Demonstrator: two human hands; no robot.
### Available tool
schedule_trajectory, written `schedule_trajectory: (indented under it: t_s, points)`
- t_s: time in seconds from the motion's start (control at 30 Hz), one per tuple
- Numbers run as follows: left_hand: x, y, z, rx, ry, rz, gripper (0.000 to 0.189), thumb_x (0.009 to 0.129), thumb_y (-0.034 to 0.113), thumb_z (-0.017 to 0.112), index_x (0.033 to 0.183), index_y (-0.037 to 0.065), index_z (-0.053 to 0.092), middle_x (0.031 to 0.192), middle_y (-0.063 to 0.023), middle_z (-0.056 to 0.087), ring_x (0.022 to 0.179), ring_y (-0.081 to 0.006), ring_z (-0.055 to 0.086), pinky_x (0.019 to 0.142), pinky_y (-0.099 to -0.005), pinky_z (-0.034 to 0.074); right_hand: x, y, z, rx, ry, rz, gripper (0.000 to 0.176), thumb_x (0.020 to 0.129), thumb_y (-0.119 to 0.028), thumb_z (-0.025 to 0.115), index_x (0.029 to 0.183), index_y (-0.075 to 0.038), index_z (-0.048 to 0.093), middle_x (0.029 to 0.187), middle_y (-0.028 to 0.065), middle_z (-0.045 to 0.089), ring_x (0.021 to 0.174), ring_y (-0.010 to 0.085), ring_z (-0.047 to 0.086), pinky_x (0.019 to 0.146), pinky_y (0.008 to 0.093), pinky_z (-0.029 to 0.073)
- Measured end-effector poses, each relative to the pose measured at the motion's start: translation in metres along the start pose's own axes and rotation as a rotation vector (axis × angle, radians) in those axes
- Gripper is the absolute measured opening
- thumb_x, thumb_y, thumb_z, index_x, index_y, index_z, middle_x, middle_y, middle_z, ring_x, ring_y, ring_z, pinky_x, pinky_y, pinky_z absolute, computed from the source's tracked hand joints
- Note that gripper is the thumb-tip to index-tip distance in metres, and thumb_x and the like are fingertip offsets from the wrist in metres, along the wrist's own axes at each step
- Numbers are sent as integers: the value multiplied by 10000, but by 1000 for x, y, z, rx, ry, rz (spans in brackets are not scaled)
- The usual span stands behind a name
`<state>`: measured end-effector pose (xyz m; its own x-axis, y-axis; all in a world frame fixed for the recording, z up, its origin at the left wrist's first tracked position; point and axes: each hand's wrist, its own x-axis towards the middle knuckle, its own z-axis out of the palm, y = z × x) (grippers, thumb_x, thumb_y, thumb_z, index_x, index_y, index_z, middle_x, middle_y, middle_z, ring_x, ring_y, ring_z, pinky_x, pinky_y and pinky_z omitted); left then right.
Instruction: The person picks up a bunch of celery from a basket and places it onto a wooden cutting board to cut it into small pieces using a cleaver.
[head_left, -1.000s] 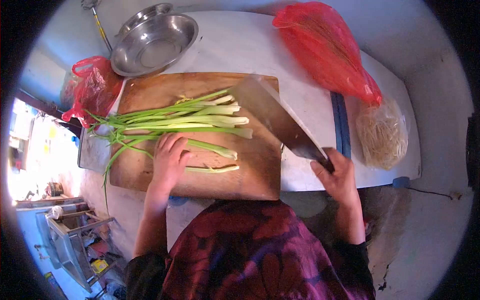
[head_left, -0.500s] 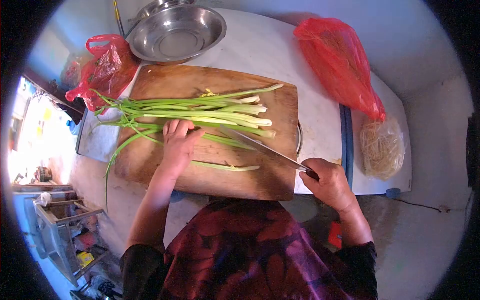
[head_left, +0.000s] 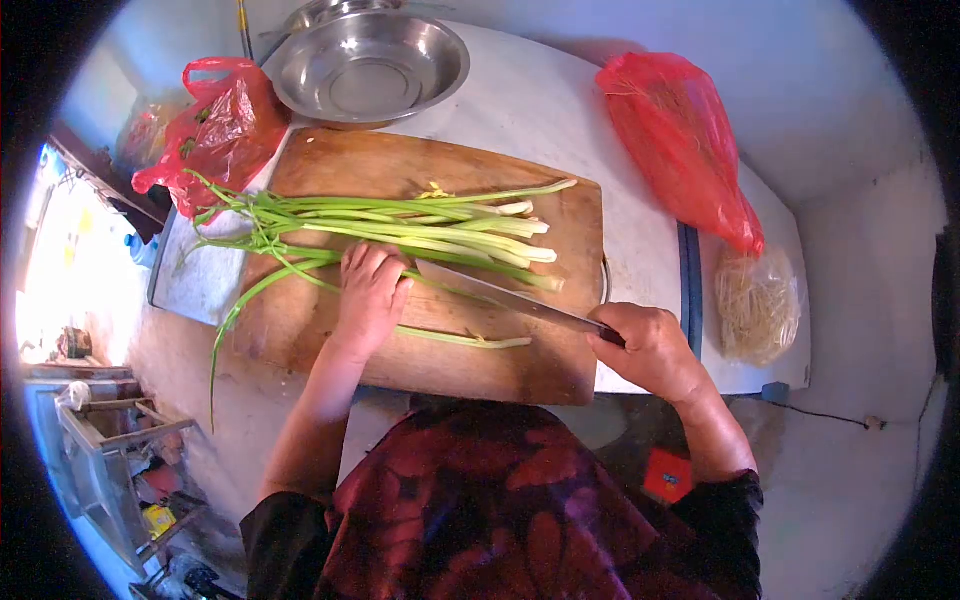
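Observation:
On a wooden cutting board (head_left: 480,375), a bundle of long green celery stalks (head_left: 450,238) lies with its pale, thick ends to the right. My left hand (head_left: 372,295) has its fingers curled over the front stalks of the bundle, pressing them to the board. A large knife (head_left: 500,296) is gripped by the handle in my right hand (head_left: 650,345). Its blade slants up and left across the nearest stalk, the tip close to my left fingers. One separate celery stalk (head_left: 470,340) lies nearer to me on the board.
Behind the board stands a steel basin (head_left: 440,85), beside a red plastic bag (head_left: 230,135) at the left. Farther right on the white table (head_left: 640,260) are a larger red bag (head_left: 680,140) and a clear bag of pale strands (head_left: 757,305). A wooden stool (head_left: 120,440) stands lower left.
The knife has shifted left, its tip now nearer my left fingers. My left hand stays on the celery. The whole view has shifted slightly.

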<state>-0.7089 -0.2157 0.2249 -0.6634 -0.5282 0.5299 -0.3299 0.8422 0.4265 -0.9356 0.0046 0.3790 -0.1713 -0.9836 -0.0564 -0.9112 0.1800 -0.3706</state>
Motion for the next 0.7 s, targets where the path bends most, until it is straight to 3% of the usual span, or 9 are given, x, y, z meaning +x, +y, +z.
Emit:
schedule_trajectory:
  t_s: [0.3, 0.4, 0.7]
  points:
    - [1, -2, 1, -34, 21, 3, 213, 667, 96, 690, 849, 81, 582, 926, -79, 533, 959, -304, 485, 922, -455, 354, 11, 3, 1, -48, -7, -42, 137, 781, -162, 637, 841, -45, 597, 660, 119, 560, 609, 301, 582, 556, 372, 468]
    - [2, 0, -1, -39, 13, -5, 207, 666, 93, 688, 843, 80, 582, 917, -79, 534, 950, -299, 490, 923, -454, 353, 13, 5, 0, -80, -29, -60, 135, 780, -190, 610, 866, -89, 584, 706, 116, 603, 662, 321, 610, 570, 427, 490]
    - [4, 0, -1, -29, 2, 2, 182, 674, 89, 676, 826, 78, 577, 899, -78, 536, 933, -294, 494, 910, -452, 357, 23, 14, -4, -95, -91, -110, 142, 793, -207, 598, 824, -81, 539, 691, 128, 589, 655, 335, 607, 558, 446, 484]
